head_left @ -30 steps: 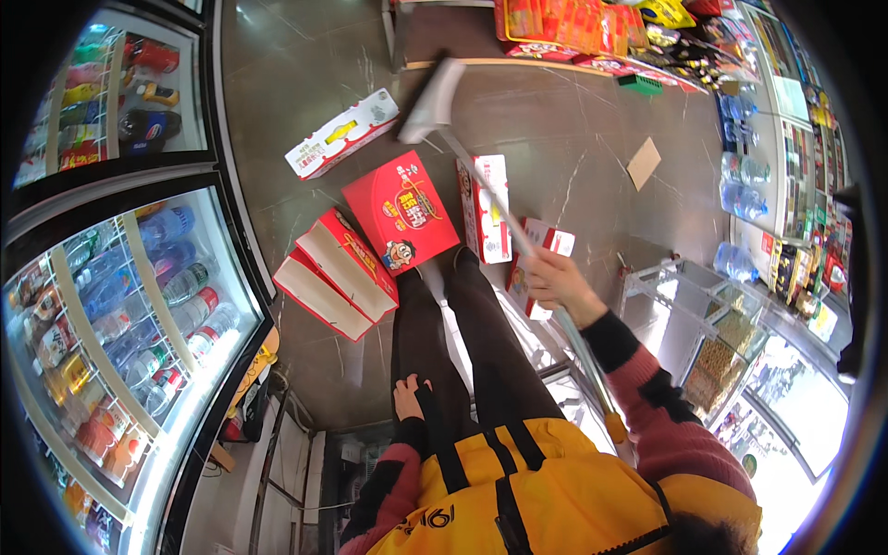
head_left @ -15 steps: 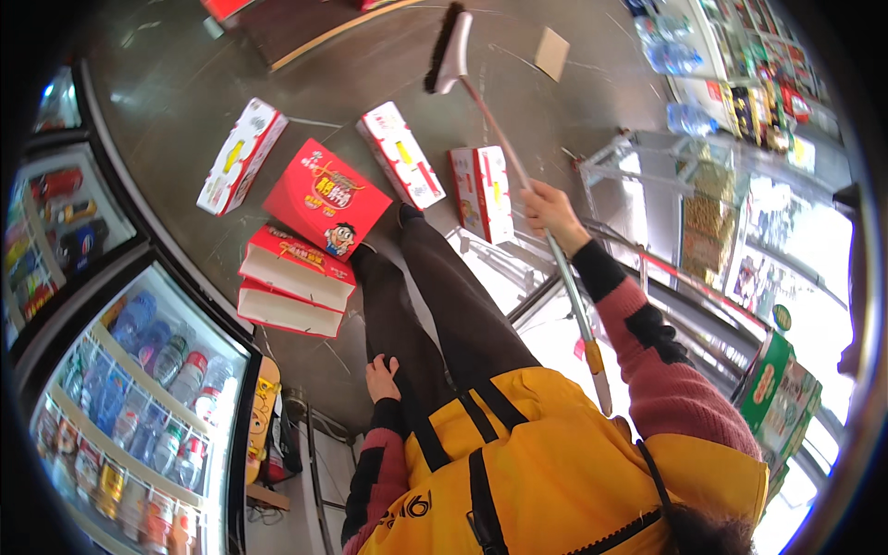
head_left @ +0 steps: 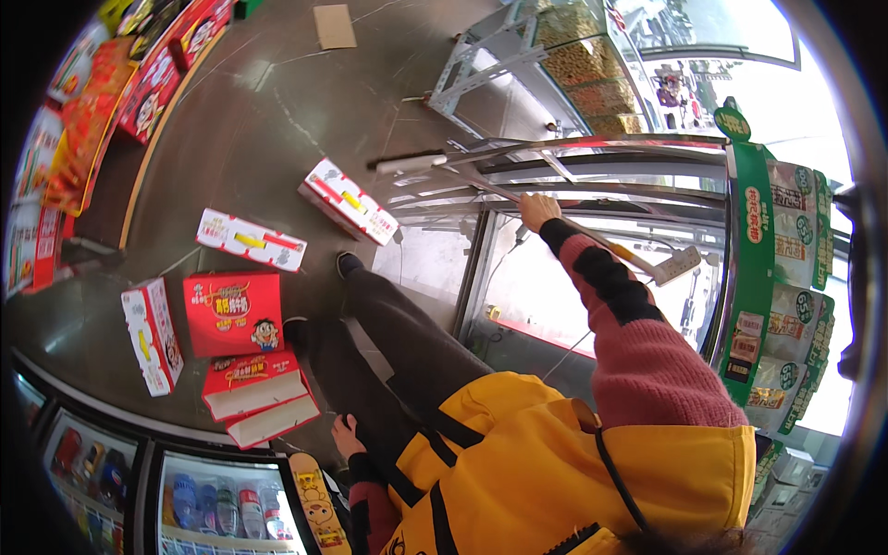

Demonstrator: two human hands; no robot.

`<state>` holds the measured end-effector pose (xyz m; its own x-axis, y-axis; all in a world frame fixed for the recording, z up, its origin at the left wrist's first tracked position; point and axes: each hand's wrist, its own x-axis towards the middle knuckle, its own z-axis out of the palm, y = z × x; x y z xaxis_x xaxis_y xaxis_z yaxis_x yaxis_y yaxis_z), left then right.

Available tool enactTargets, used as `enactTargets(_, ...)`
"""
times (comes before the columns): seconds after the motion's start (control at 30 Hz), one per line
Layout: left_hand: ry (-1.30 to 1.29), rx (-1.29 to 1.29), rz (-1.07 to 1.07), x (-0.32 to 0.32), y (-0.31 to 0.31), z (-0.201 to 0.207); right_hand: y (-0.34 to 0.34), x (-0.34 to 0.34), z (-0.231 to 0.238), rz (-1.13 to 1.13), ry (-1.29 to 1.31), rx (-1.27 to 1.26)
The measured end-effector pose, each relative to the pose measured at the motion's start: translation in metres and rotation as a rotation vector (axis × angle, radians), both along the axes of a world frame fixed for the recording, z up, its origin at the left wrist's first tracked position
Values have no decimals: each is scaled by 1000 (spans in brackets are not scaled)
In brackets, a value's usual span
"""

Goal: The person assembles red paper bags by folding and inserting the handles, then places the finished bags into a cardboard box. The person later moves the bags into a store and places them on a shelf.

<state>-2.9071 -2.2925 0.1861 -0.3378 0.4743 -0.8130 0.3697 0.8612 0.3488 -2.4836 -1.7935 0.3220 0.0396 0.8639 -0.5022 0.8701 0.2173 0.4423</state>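
My right hand (head_left: 536, 211) is wrapped round the handle of a broom (head_left: 490, 188), with the arm stretched out to the right. Beyond the hand, the pale broom head (head_left: 412, 165) with dark bristles is slanted near a metal-framed rack. The handle's tan and white end lies along my forearm. Low beside my thigh hangs my left hand (head_left: 347, 437), empty, its fingers loosely bent and apart. On the floor left of my legs a large red carton (head_left: 233, 313) is closest to several white-and-red cartons, among them one (head_left: 347, 202) nearest the broom head.
Two red boxes (head_left: 254, 381) with pale sides lie by my left leg. Glass-door drink coolers (head_left: 153, 490) line the lower left, beside a yellow skateboard (head_left: 317, 504). Packaged goods (head_left: 153, 92) fill a display at upper left. A green hanging display (head_left: 754, 213) stands at right.
The view has turned toward the right, so the cartons sit farther left and lower. My right hand still grips the broom, now lying more sideways in view, its head closer to the rack.
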Motion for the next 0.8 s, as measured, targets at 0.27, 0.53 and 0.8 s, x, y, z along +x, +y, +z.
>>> enactTargets(0.27,99,-68,-187,22,48,-1,83,98,-45,420,-213,29)
enactTargets(0.53,196,-170,-249,42,92,17,156,135,-73,544,-24,60)
enactTargets(0.8,194,-193,-293,69,114,26,239,147,-115,453,-49,192)
